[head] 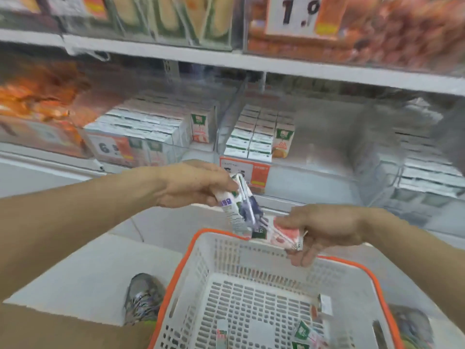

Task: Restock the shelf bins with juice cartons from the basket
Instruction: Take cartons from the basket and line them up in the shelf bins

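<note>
My left hand (193,183) grips a white and purple juice carton (239,207), tilted, above the far rim of the basket. My right hand (324,229) holds a pink and red juice carton (281,234) lying on its side, close beside the purple one. Below them stands a white basket with an orange rim (198,238); a few cartons (305,332) lie at its bottom near the front. On the shelf ahead, a clear bin (304,177) holds stacked cartons (256,137) on its left side. Another bin to the left is packed with cartons (148,129).
Orange price tags (245,171) hang on the bin fronts. An upper shelf (251,64) carries packaged goods. To the right is another bin of cartons (427,172). My shoe (143,298) rests on the floor left of the basket.
</note>
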A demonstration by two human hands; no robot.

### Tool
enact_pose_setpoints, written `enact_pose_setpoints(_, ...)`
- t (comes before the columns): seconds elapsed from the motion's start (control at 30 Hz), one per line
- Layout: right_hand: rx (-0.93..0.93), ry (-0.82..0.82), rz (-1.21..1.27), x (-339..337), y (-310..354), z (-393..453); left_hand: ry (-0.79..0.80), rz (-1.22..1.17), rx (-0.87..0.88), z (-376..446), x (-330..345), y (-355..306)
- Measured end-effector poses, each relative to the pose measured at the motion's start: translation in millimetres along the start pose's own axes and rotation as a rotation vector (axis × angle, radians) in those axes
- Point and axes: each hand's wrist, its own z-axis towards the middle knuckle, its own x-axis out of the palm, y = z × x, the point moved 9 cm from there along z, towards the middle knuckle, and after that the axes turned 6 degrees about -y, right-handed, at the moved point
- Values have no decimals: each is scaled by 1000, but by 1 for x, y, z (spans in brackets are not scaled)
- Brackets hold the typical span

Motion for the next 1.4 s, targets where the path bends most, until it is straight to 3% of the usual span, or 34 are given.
enact_pose_setpoints(0.2, -343, -291, 680, -27, 21, -39, -5, -406, 115, -14, -13, -36)
enact_pose_setpoints(0.37, -522, -365, 988, -33, 37, -52, -50, -342, 41, -7, 14, -33)
enact_pose_setpoints(0.6, -592, -379, 859, -36, 41, -48, 12, -276, -89, 3, 51, -12)
enact_pose_setpoints(0.8, -532, -790, 222, -41, 50, -59, 42, -143, 37, 6, 63, -17)
enact_pose_setpoints(0.93, -500, -867, -41, -31, 55, -60, -2, -121, 111, 7, 56, -19)
enact_pose_setpoints(1.1, -483, -765, -19, -19, 54, -49, -86, -193, 130, 4, 49, -21)
enact_pose_setpoints(1.23, -544, -464, 359, -10, 54, -40, -121, -242, 152, 1, 42, -23)
enact_pose_setpoints(1.4, -525, -494, 385, -19, 53, -43, -114, -221, 132, -1, 35, -26)
